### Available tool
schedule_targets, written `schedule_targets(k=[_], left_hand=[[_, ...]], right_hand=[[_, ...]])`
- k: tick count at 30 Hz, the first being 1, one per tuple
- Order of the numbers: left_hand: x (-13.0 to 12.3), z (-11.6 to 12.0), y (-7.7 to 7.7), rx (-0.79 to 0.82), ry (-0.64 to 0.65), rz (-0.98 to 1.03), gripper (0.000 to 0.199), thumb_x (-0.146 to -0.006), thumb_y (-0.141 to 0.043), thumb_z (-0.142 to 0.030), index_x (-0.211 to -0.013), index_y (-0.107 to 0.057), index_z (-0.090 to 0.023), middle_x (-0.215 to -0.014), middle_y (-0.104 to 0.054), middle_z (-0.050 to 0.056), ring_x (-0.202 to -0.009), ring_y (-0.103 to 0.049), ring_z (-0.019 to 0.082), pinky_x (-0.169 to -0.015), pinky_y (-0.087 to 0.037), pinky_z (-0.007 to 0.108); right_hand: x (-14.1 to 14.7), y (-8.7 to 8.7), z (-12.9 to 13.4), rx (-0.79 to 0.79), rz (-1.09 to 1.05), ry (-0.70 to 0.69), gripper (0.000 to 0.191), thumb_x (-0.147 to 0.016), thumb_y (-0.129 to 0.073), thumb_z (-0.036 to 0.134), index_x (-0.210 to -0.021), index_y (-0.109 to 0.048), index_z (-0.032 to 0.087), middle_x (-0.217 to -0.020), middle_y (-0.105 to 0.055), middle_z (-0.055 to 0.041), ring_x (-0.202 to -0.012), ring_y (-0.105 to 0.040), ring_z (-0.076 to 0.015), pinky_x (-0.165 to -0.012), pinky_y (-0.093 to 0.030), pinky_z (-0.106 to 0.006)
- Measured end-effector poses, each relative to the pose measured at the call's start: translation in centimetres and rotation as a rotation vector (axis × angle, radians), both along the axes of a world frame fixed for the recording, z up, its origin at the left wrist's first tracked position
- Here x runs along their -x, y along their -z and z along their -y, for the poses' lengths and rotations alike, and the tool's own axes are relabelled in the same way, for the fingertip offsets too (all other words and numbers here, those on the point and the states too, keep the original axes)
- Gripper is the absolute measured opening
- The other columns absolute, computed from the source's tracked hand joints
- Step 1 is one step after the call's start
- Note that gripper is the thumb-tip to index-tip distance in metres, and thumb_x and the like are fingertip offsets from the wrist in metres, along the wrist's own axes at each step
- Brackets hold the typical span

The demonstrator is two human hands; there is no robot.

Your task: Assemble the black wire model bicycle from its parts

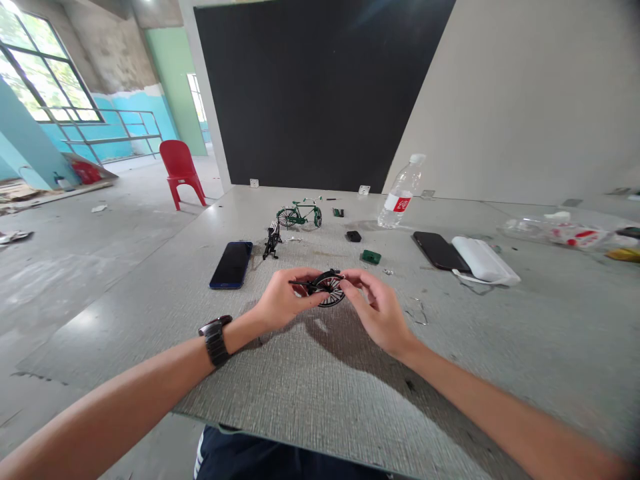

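Just above the table (300,373), a small black model bicycle wheel (332,291) with a dark curved part along its top is held between both hands. My left hand (287,299) grips it from the left, thumb near the hub and fingers behind. The fingertips of my right hand (377,308) pinch the wheel's right edge. Farther back stands a green model bicycle (300,215), with a black model frame part (272,240) in front of it to the left. A green piece (371,257) and a black piece (353,236) lie beyond my right hand.
A dark blue phone (231,265) lies left of my left hand. At the right are a black phone (440,252), a white case (485,260) and a thin bent wire (418,312). A plastic bottle (401,192) stands at the back; a red chair (181,170) is beyond the table.
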State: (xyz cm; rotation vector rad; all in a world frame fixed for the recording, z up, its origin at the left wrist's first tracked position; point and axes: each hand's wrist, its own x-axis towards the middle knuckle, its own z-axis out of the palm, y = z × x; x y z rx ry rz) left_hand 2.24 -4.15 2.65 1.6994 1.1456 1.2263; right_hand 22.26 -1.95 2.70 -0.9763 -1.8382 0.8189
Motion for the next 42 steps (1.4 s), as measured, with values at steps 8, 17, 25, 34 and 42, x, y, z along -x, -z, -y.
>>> schedule_targets(k=[8,17,25,34,42], left_hand=[[-0.07,0.01,0.09,-0.030,0.007,-0.027,0.027,-0.080,-0.077,-0.026,-0.105,-0.074,-0.016,-0.100,-0.077,0.008,-0.087,-0.071,0.019,-0.075,-0.056,0.030],[-0.04,0.13,0.18,-0.078,-0.007,-0.080,0.025,-0.082,-0.075,-0.028,-0.104,-0.075,-0.016,-0.097,-0.077,0.006,-0.081,-0.068,0.017,-0.072,-0.054,0.030],[-0.08,0.09,0.18,-0.071,-0.010,-0.086,0.024,-0.081,-0.075,-0.030,-0.102,-0.075,-0.017,-0.098,-0.077,0.007,-0.082,-0.068,0.018,-0.072,-0.056,0.030],[-0.07,0.11,0.19,-0.067,-0.011,-0.091,0.025,-0.082,-0.074,-0.030,-0.103,-0.075,-0.017,-0.096,-0.077,0.006,-0.080,-0.067,0.017,-0.070,-0.053,0.029],[0.10,0.25,0.11,-0.109,-0.009,-0.162,0.024,-0.084,-0.072,-0.032,-0.102,-0.075,-0.017,-0.097,-0.076,0.006,-0.079,-0.066,0.017,-0.069,-0.052,0.029]], right_hand=[[-0.01,0.13,-0.15,-0.009,0.014,0.003,0.028,-0.094,-0.057,0.047,-0.102,-0.070,0.024,-0.105,-0.073,-0.0079,-0.099,-0.066,-0.0237,-0.072,-0.053,-0.033],[-0.01,0.18,-0.16,-0.025,0.030,0.015,0.029,-0.093,-0.059,0.049,-0.101,-0.071,0.024,-0.103,-0.074,-0.0077,-0.097,-0.066,-0.0238,-0.068,-0.053,-0.032],[-0.11,0.41,-0.30,-0.032,0.041,0.008,0.028,-0.094,-0.058,0.047,-0.102,-0.072,0.024,-0.104,-0.074,-0.0077,-0.098,-0.067,-0.0240,-0.069,-0.053,-0.032],[-0.06,0.30,-0.23,0.004,0.046,0.018,0.031,-0.095,-0.056,0.049,-0.101,-0.072,0.024,-0.105,-0.073,-0.0074,-0.099,-0.066,-0.0238,-0.065,-0.050,-0.030],[-0.01,0.20,-0.18,0.008,0.052,0.024,0.034,-0.096,-0.055,0.052,-0.095,-0.073,0.023,-0.098,-0.073,-0.0062,-0.092,-0.065,-0.0223,-0.064,-0.048,-0.028]])
